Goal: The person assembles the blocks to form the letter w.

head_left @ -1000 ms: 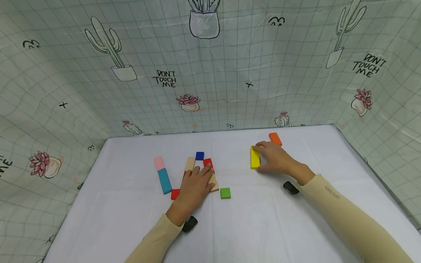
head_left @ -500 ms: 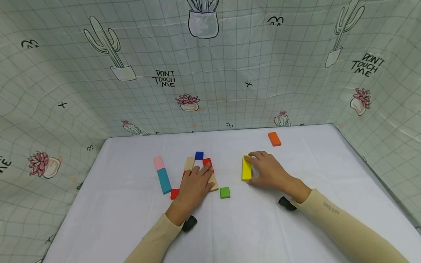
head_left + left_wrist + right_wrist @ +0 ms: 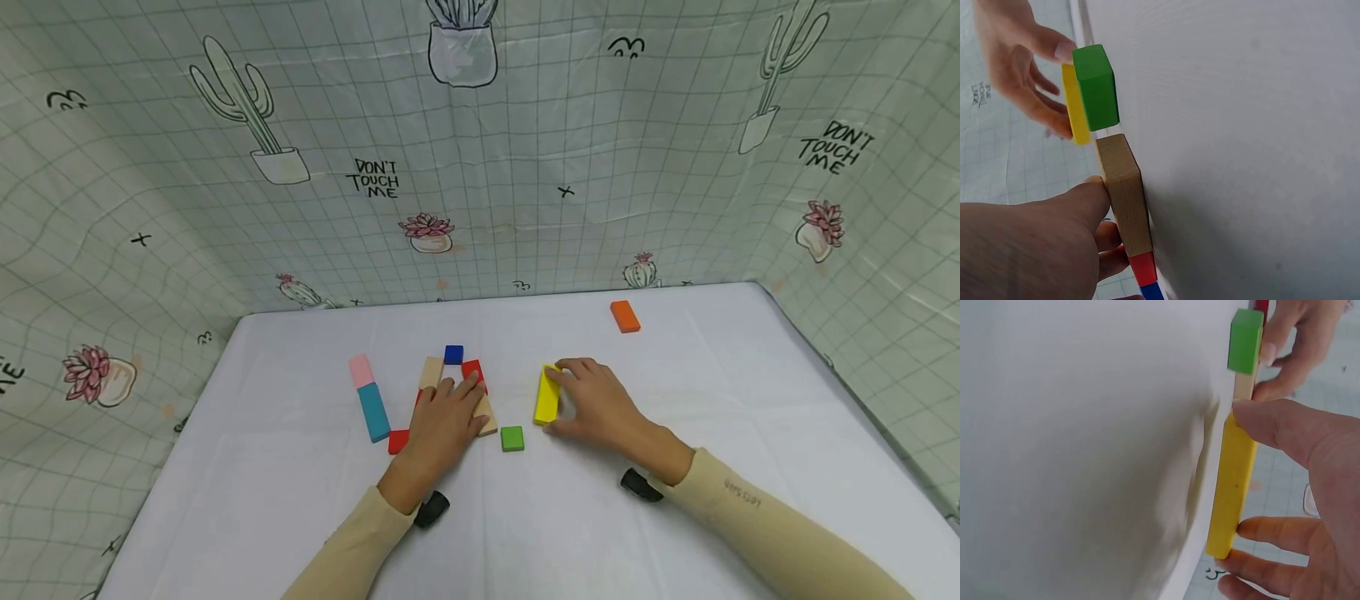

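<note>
My left hand rests over a group of blocks, its fingers spread. Its thumb and fingers touch a plain wooden block and a red block lying end to end. Under the hand part of another red block is hidden, below a second wooden block. My right hand pinches a long yellow block by its two ends, thumb at the near end and fingers at the far end. Between the hands, beside the wooden block's near end, lies a green block.
A small blue block lies behind the group. To the left a pink block and a teal block form a slanted row, with a red block at its near end. An orange block lies at the back right.
My right hand has brought the yellow block left and nearer, away from the orange block, and the block has turned slightly. The left hand stays in place.
</note>
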`<state>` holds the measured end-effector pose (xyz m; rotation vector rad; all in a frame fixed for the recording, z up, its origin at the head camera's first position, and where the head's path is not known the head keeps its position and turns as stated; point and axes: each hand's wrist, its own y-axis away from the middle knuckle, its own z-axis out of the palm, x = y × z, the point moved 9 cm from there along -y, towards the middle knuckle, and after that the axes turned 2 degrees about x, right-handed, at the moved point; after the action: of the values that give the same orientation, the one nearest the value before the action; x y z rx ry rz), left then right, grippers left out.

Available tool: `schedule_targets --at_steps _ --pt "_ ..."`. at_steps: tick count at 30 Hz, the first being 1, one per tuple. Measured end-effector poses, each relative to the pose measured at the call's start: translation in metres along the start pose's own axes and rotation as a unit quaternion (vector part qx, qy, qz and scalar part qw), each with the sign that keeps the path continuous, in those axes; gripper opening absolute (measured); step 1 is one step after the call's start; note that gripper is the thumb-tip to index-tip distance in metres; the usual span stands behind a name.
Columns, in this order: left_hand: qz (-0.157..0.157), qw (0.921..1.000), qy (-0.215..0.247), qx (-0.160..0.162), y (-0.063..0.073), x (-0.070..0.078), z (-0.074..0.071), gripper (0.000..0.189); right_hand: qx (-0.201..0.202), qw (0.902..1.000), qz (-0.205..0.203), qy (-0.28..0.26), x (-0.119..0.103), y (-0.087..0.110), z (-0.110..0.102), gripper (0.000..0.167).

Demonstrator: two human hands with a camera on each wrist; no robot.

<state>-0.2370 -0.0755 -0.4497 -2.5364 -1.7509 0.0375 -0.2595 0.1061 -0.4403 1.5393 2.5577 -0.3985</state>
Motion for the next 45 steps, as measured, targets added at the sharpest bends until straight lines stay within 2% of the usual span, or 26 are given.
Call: schedule_targets --at_steps 16,24,45 --pt "-0.005 0.9999 -0.006 -0.007 0.0 0.001 0.001 0.056 0.025 0.9997 -0.001 0.003 -0.012 0.005 0.006 0.079" --pt "-0.004 0.9999 -0.007 -0.009 0.001 0.001 0.002 0.056 0.019 0.9997 0.011 0.014 -0.013 0.005 0.009 0.08" --pt "-0.005 0.9998 -0.018 -0.011 0.0 0.0 0.0 0.057 0.015 0.9996 0.002 0.025 -0.018 0.005 0.011 0.081"
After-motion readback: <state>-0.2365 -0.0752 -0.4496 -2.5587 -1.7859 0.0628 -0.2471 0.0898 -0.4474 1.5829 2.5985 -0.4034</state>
